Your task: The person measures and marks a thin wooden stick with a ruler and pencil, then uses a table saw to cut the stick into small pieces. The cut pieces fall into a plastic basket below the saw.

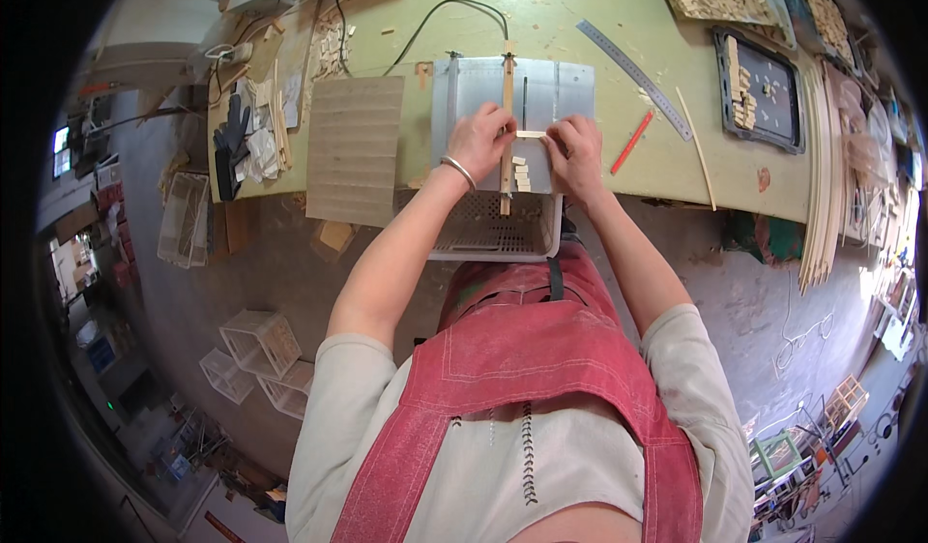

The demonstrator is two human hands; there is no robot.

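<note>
Between my two hands a short pale wood strip [531, 135] lies crosswise over a metal plate [570, 84] set on the bench. My left hand [480, 142], with a bangle at the wrist, is closed on the strip's left end, beside a wooden fence bar [507, 79]. The fingers of my right hand [576, 154] pinch the right end. Just beyond the strip, a dark narrow slot [525, 98] runs away from me in the plate. Several small cut wood blocks [522, 174] lie in a column on the near side, right of the fence.
A plastic crate [493, 243] sits below the bench edge. Cardboard [355, 146] lies left of the plate. To the right are a steel ruler [635, 79], a red marker [632, 143], a thin wood stick [696, 146] and a black tray [773, 98]. A black glove [230, 146] rests far left.
</note>
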